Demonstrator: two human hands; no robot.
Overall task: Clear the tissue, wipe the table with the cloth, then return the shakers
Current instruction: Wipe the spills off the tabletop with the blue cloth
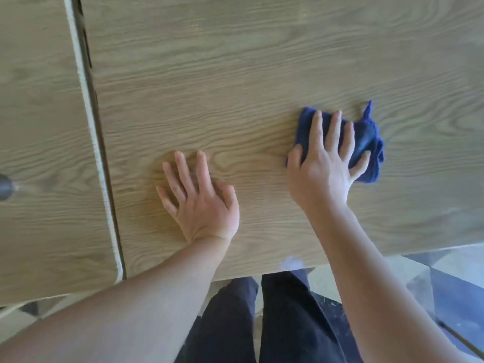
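A crumpled blue cloth (366,142) lies on the wood-grain table (235,87), right of centre. My right hand (324,163) presses flat on the cloth with its fingers spread over it. To the left, my left hand (199,197) rests palm down on the bare tabletop, fingers apart, holding nothing. A small whitish scrap (290,263), maybe tissue, shows at the table's near edge. No shakers are in view.
A second wood-grain table (39,127) adjoins on the left, with a narrow gap (97,142) between the two. A dark round object (4,187) sits at its left edge. My dark trousers (256,318) and the floor show below the near edge.
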